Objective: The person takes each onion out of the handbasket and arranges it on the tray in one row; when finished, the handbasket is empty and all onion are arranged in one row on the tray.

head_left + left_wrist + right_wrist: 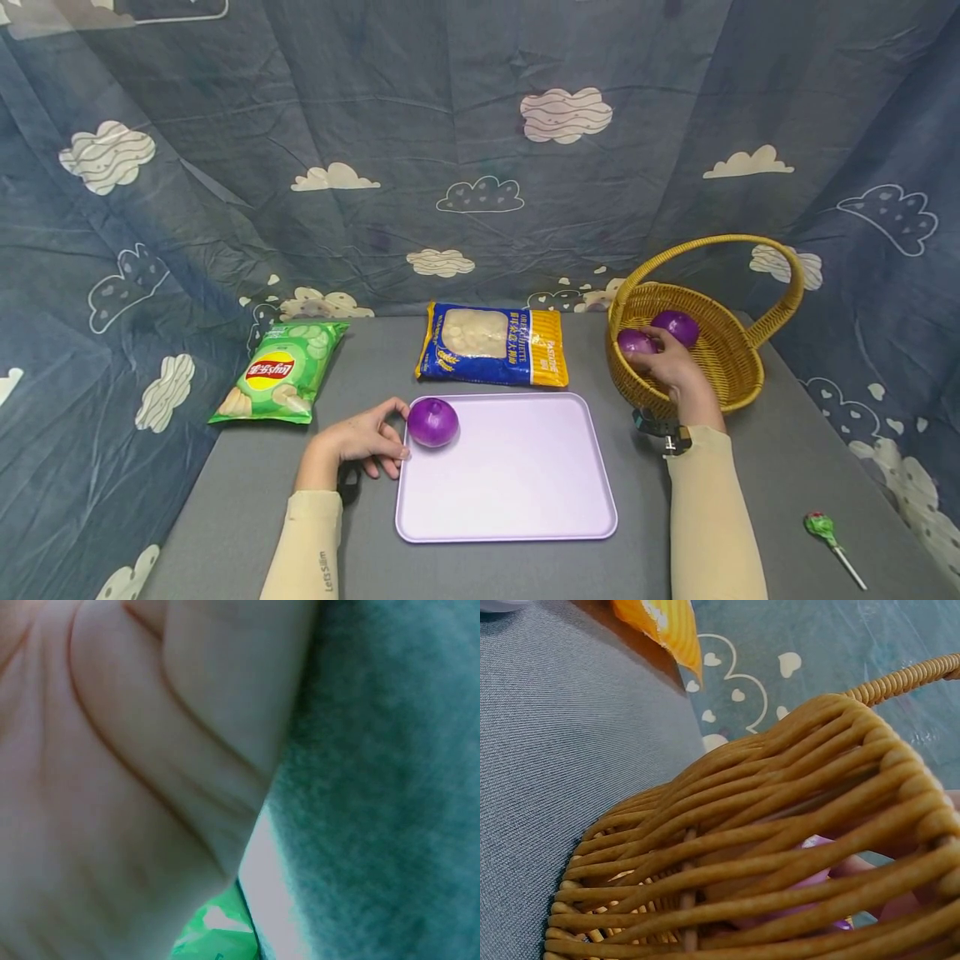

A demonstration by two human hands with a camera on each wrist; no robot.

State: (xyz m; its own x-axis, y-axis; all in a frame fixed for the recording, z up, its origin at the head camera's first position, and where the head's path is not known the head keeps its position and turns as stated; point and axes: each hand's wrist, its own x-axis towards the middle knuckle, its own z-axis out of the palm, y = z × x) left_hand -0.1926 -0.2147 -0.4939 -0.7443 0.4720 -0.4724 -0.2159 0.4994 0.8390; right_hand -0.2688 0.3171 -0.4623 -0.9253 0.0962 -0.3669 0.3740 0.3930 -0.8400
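Observation:
My right hand (667,365) reaches over the basket's near-left rim and holds a purple onion (635,342). Behind it, a second purple onion (676,327) lies inside the wicker basket (738,367). The right wrist view shows the basket's woven wall (765,847) up close, with purple and part of the hand glimpsed through the gaps. At the left rim of the lilac tray (510,475), my left hand (367,442) rests with bent, loose fingers touching the edge. Just beside its fingertips, a third purple onion (432,422) sits in the tray's far-left corner.
A green crisps bag (281,372) lies at the left. Behind the tray lies a blue and yellow pasta packet (492,345). A green-wrapped lollipop (822,528) is at the near right. The basket's tall handle (720,240) arches over it. A cloud-patterned curtain (480,125) backs the grey table.

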